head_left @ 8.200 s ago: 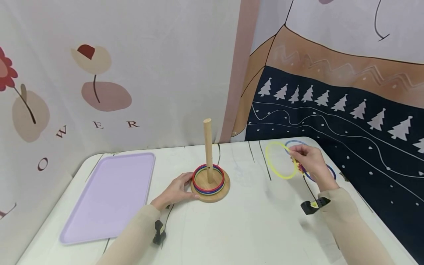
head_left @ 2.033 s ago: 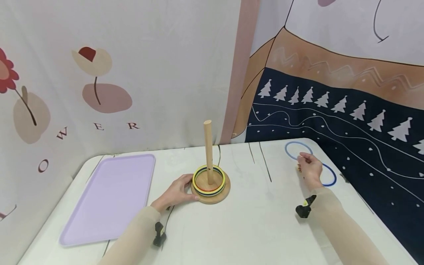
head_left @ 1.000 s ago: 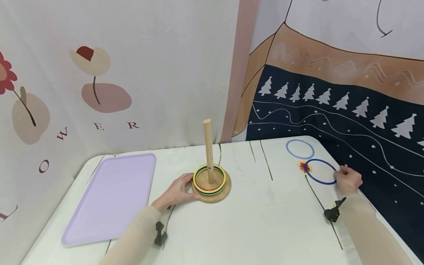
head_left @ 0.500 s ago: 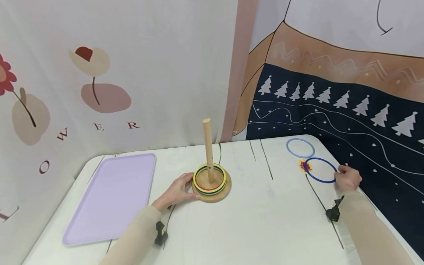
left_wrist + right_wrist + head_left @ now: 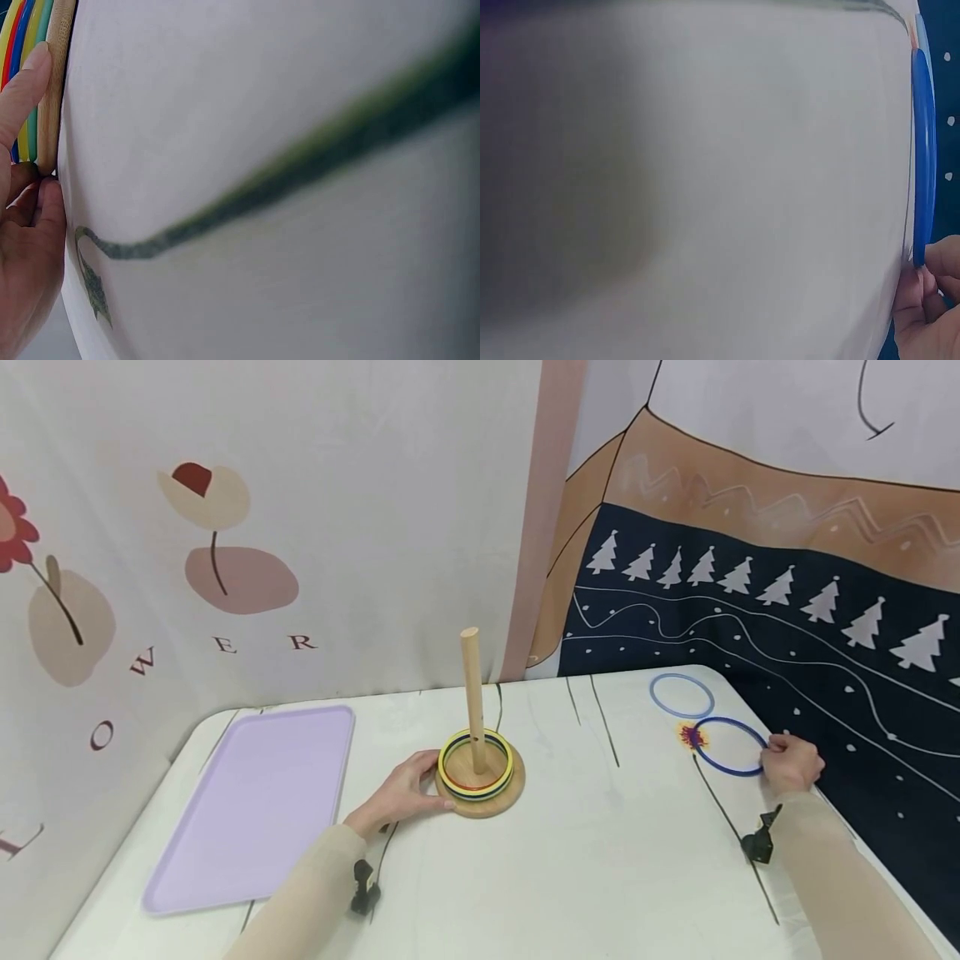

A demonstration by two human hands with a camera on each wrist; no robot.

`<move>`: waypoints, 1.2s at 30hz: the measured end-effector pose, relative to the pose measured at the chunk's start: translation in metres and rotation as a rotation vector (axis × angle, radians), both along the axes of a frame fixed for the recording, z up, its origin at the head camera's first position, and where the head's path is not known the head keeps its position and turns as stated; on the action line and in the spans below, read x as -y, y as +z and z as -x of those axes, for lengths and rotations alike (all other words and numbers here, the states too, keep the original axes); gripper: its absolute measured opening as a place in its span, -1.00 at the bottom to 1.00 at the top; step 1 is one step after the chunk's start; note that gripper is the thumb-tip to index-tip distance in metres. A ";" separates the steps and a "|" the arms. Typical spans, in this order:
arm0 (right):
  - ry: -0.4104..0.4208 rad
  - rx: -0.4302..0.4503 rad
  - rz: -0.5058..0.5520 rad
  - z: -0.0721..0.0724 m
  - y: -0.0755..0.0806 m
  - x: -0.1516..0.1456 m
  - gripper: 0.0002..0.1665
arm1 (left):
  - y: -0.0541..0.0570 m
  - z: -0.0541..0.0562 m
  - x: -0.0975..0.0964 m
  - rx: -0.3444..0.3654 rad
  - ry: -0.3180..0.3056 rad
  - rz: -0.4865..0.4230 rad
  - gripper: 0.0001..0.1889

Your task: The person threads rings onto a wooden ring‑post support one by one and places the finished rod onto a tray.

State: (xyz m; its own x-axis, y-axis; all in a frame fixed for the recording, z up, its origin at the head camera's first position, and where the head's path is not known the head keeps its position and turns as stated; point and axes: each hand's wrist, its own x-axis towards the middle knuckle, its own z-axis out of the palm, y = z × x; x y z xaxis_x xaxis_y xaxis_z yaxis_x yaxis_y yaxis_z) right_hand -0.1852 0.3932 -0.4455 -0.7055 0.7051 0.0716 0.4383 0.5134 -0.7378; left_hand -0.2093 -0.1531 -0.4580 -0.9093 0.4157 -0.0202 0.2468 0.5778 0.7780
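A wooden ring-toss stand [image 5: 472,693] with an upright peg stands mid-table. Stacked round its peg are several rings, a yellow ring [image 5: 443,777] on top; red, blue, yellow and green ones show edge-on in the left wrist view. My left hand [image 5: 401,791] holds the stand's round base [image 5: 54,90] at its left side, thumb along the edge. At the table's right, my right hand [image 5: 791,764] pinches the near right edge of a dark blue ring [image 5: 720,768]. That ring [image 5: 924,150] lies low along the tabletop in the right wrist view.
A light blue ring [image 5: 654,693] lies just behind the dark blue one. On the left of the white table [image 5: 585,860] is a flat lilac tray [image 5: 255,810]. Patterned cloth walls [image 5: 375,527] rise behind and at the right.
The yellow ring earlier in my right hand is now round the peg. My right hand has moved right, past the light blue ring, to the dark blue ring. My left hand has stayed put.
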 end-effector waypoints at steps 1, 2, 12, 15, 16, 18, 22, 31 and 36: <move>-0.001 -0.002 0.001 0.000 0.000 -0.001 -0.59 | 0.000 0.000 0.000 -0.001 0.000 -0.001 -0.09; -0.002 -0.003 0.005 -0.001 0.000 -0.001 -0.60 | 0.000 0.000 0.000 0.000 0.002 -0.001 -0.09; 0.061 -0.012 0.013 -0.004 0.001 0.000 -0.66 | 0.001 -0.001 -0.001 0.006 0.011 0.009 -0.09; 0.084 0.012 0.032 -0.001 0.002 0.003 -0.65 | 0.001 -0.001 -0.001 0.005 0.010 0.002 -0.09; 0.091 0.021 0.040 0.001 0.004 0.005 -0.64 | 0.001 -0.001 -0.001 0.004 0.010 0.001 -0.09; 0.100 0.035 0.062 0.005 0.007 0.011 -0.63 | 0.001 -0.002 0.000 0.004 0.010 -0.002 -0.09; 0.131 0.007 0.116 0.017 0.013 0.020 -0.69 | 0.001 -0.002 0.000 0.002 0.008 0.001 -0.09; 0.334 -0.270 0.314 0.078 -0.013 0.007 -0.79 | 0.001 -0.001 0.000 -0.004 0.002 -0.003 -0.10; 0.432 -0.356 0.422 0.079 0.027 0.047 -0.66 | 0.000 -0.001 0.000 0.001 0.003 -0.008 -0.10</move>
